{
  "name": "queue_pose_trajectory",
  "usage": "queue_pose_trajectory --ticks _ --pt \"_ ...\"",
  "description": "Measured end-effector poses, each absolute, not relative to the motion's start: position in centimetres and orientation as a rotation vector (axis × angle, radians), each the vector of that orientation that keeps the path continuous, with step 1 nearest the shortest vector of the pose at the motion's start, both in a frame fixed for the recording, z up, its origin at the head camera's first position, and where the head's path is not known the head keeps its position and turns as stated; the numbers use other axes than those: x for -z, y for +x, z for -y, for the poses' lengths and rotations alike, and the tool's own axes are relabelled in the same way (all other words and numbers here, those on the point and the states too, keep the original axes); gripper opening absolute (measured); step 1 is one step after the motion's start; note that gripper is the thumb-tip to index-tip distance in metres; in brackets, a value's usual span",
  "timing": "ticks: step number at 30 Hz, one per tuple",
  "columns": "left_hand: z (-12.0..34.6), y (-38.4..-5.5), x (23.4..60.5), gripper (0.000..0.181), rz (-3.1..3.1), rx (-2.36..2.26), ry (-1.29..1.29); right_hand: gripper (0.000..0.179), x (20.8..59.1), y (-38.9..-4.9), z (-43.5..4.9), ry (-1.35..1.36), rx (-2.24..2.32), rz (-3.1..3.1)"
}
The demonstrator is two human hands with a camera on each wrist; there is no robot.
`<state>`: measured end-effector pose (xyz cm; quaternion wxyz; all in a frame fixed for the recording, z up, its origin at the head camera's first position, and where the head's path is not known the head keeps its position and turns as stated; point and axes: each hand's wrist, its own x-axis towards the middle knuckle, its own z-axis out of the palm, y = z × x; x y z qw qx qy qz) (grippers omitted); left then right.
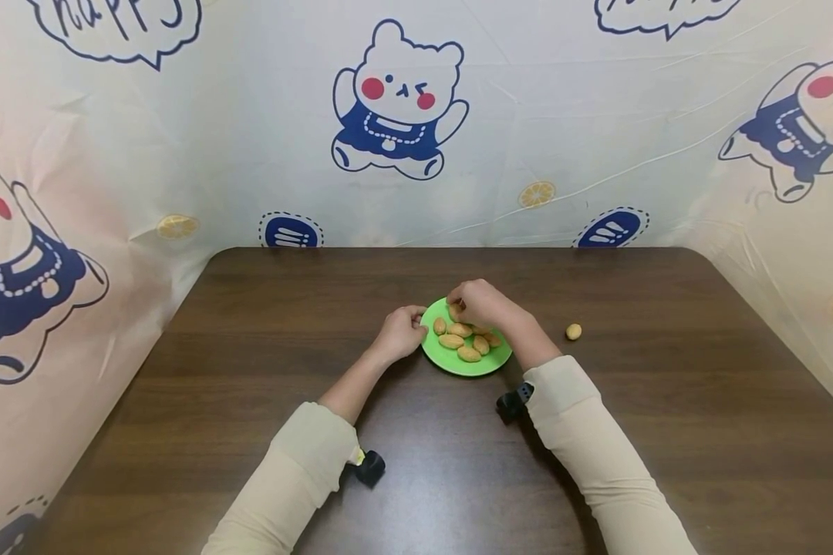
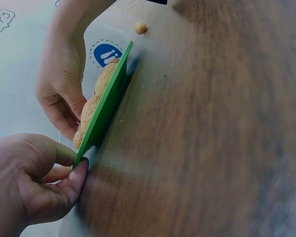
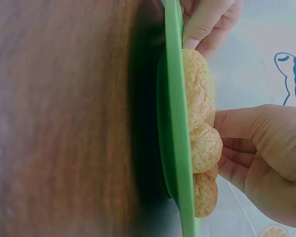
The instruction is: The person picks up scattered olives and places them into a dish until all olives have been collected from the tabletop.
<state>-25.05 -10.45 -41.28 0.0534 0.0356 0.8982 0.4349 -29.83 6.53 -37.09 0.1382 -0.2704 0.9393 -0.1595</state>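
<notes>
A green plate (image 1: 448, 360) lies on the table with several peanuts in their shells (image 1: 451, 341) spread over it. My left hand (image 1: 400, 334) pinches the plate's left rim between thumb and fingers; in the left wrist view the thumb and fingers of the left hand (image 2: 42, 180) meet at the rim. Over the far side of the plate, my right hand (image 1: 484, 304) has its fingers curled down round a peanut (image 1: 456, 312), which they partly hide. In the right wrist view, nearer peanuts (image 3: 200, 91) cover the fingertips of the right hand (image 3: 269, 153).
One small, round tan nut (image 1: 573, 331) lies alone on the brown table (image 1: 250, 347), right of the plate. A printed cloth (image 1: 527, 100) hangs behind the table and along both sides. Black wrist cameras (image 1: 371, 468) sit at both sleeves.
</notes>
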Motion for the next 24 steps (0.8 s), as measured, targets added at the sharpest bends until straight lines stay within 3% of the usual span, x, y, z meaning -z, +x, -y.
queue_pose_trajectory --ticks 24 --pt "10.4 -25.1 41.3 0.039 -2.704 -1.352 0.108 0.032 35.6 -27.0 -14.3 -0.867 0.497 -2.909"
